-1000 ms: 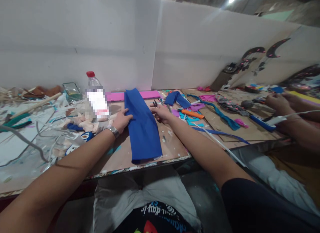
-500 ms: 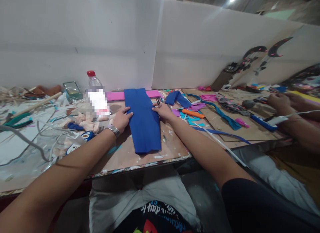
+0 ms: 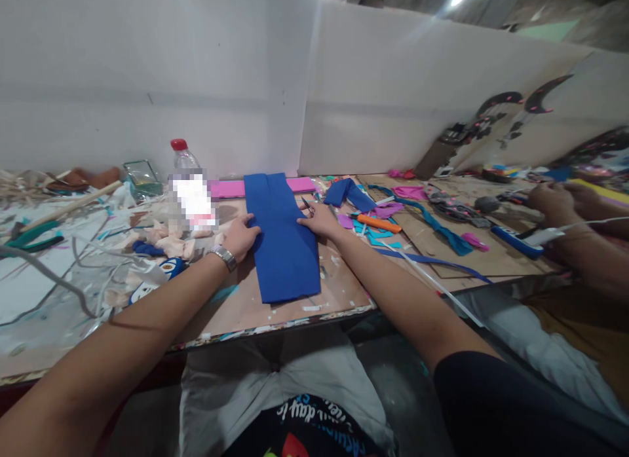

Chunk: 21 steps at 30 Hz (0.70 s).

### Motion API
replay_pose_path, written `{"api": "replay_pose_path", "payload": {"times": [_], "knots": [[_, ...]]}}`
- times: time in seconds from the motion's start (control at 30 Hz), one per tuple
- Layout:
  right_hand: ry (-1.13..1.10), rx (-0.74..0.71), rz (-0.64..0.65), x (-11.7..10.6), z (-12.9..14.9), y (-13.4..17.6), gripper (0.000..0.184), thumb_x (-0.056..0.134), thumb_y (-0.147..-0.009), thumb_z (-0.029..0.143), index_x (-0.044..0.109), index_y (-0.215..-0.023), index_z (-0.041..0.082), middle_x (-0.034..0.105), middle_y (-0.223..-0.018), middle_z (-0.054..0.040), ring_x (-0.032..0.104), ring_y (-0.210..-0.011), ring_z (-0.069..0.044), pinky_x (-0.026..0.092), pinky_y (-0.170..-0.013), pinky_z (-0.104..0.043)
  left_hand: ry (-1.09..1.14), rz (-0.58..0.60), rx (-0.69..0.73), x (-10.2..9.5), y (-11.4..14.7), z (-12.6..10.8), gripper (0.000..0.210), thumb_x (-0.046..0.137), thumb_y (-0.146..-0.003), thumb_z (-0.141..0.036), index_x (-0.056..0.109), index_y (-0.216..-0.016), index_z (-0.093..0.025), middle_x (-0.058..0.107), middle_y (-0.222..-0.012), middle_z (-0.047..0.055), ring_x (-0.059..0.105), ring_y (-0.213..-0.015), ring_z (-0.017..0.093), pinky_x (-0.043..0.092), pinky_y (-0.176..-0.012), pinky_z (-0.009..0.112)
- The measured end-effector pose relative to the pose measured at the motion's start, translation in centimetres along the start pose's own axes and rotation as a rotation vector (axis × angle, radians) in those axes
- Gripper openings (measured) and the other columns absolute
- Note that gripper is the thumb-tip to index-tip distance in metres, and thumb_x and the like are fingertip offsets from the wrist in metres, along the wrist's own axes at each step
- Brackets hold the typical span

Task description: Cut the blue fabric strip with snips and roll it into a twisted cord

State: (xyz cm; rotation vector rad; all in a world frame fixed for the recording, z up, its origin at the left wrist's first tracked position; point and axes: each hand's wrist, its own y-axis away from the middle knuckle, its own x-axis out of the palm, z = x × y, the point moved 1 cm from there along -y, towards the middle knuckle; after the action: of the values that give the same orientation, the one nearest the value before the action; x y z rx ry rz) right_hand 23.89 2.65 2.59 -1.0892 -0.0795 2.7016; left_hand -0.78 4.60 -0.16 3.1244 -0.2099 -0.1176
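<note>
My left hand (image 3: 242,236) lies flat with its fingers spread on the left edge of the blue cloth (image 3: 282,237), gripping nothing. My right hand (image 3: 319,219) presses on the cloth's right edge; small scissors (image 3: 308,205) poke out past its fingers, but I cannot tell whether I hold them or they only lie under my hand, so its grip is unclear. The cloth lies flat on the table (image 3: 236,306), between my hands, its far end over a pink sheet (image 3: 230,188).

The bottle (image 3: 189,192) beside my left hand has its label blurred out, so no brand reads. The print on my shirt (image 3: 307,421) is cut off at the lower edge and too squeezed to read. Left of the bottle, the clutter of cords and scraps is hard to sort out. At the far right, another person's hands (image 3: 560,201) show only in part, near a blue tool (image 3: 515,241).
</note>
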Motion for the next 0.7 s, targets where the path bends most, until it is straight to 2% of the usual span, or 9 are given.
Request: {"api": "replay_pose_path", "payload": {"times": [0.17,0.27,0.33,0.4,0.47,0.6,0.7], "knots": [[0.066,-0.032,-0.008,0.2,-0.3,-0.1,0.034,0.079,-0.079,0.02,0.071,-0.112,0.017,0.072,-0.088,-0.0032,0.064,-0.075,-0.017,0.05,-0.076,-0.028,-0.04,0.049,-0.033,0.0,0.1,-0.1,0.06,0.069,-0.079,-0.013,0.061,-0.139,-0.012,0.074,-0.125,0.017,0.075,-0.097,0.023,0.062,-0.086,0.036],[0.073,-0.044,-0.013,0.4,-0.5,-0.2,0.039,0.079,-0.078,0.02,0.07,-0.117,0.018,0.073,-0.09,-0.0033,0.064,-0.077,-0.017,0.05,-0.077,-0.028,-0.106,0.069,0.011,-0.2,0.3,-0.4,0.065,0.069,-0.077,-0.012,0.061,-0.141,-0.013,0.069,-0.136,0.017,0.072,-0.111,0.028,0.06,-0.096,0.041],[0.066,-0.051,-0.009,0.6,-0.7,-0.2,0.045,0.079,-0.079,0.02,0.068,-0.122,0.019,0.074,-0.092,-0.003,0.065,-0.077,-0.017,0.051,-0.076,-0.028,-0.164,0.063,0.076,-0.4,0.4,-0.5,0.069,0.072,-0.072,-0.01,0.062,-0.14,-0.015,0.06,-0.149,0.016,0.063,-0.129,0.033,0.051,-0.112,0.046],[0.057,-0.06,-0.005,0.8,-1.0,-0.3,0.048,0.079,-0.079,0.02,0.066,-0.125,0.02,0.074,-0.093,-0.0027,0.066,-0.078,-0.017,0.051,-0.076,-0.028,-0.212,0.054,0.141,-0.5,0.2,-0.6,0.073,0.072,-0.068,-0.006,0.063,-0.139,-0.016,0.05,-0.16,0.013,0.048,-0.146,0.034,0.036,-0.125,0.047],[0.053,-0.072,-0.011,1.0,-1.3,-0.4,0.048,0.079,-0.079,0.02,0.066,-0.125,0.02,0.073,-0.092,-0.0021,0.065,-0.079,-0.017,0.051,-0.076,-0.028,-0.282,0.069,0.245,-0.7,0.0,-0.6,0.077,0.069,-0.066,-0.003,0.062,-0.142,-0.015,0.043,-0.165,0.013,0.036,-0.155,0.033,0.024,-0.132,0.045],[0.044,-0.103,-0.045,1.3,-1.4,-0.7,0.042,0.077,-0.08,0.023,0.067,-0.121,0.021,0.068,-0.083,0.0013,0.061,-0.074,-0.017,0.049,-0.074,-0.027,-0.432,0.121,0.53,-0.9,-0.5,-0.4,0.086,0.062,-0.069,-0.001,0.051,-0.153,-0.013,0.038,-0.168,0.013,0.03,-0.159,0.028,0.018,-0.134,0.041],[0.031,-0.135,-0.087,1.3,-1.2,-0.7,0.037,0.073,-0.083,0.026,0.068,-0.12,0.021,0.066,-0.083,0.0015,0.06,-0.076,-0.017,0.049,-0.077,-0.028,-0.459,0.11,0.594,-1.2,-0.9,-0.2,0.087,0.06,-0.072,-0.003,0.044,-0.158,-0.012,0.032,-0.171,0.013,0.028,-0.16,0.026,0.017,-0.134,0.04]]}}
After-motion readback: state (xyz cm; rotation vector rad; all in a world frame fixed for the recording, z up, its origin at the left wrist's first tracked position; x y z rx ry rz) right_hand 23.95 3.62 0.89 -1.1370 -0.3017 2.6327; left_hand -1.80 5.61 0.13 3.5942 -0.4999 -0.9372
